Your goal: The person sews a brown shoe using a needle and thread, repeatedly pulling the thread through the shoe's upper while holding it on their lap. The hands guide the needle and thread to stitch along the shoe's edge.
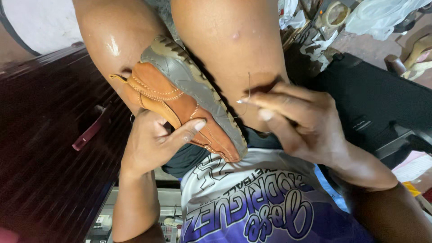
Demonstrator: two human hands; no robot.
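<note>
Head view: tan leather shoe (180,105) with grey ridged sole (198,85) wedged between person's bare knees, sole turned toward right hand. Left hand (153,139) closed round upper, thumb pressed flat on leather side, toe end just past thumb. Right hand (301,121) pinched shut on needle (241,101), tip just beside sole edge; thin thread (249,87) rising from fingertips. Below both hands, white and purple printed shirt (252,207). Left of left hand, dark wooden surface (45,135) with reddish strip (90,130). Beyond right hand, black bag (373,99), tape roll (335,13).

Tan shoe (180,101) wedged between bare knees (225,49).
</note>
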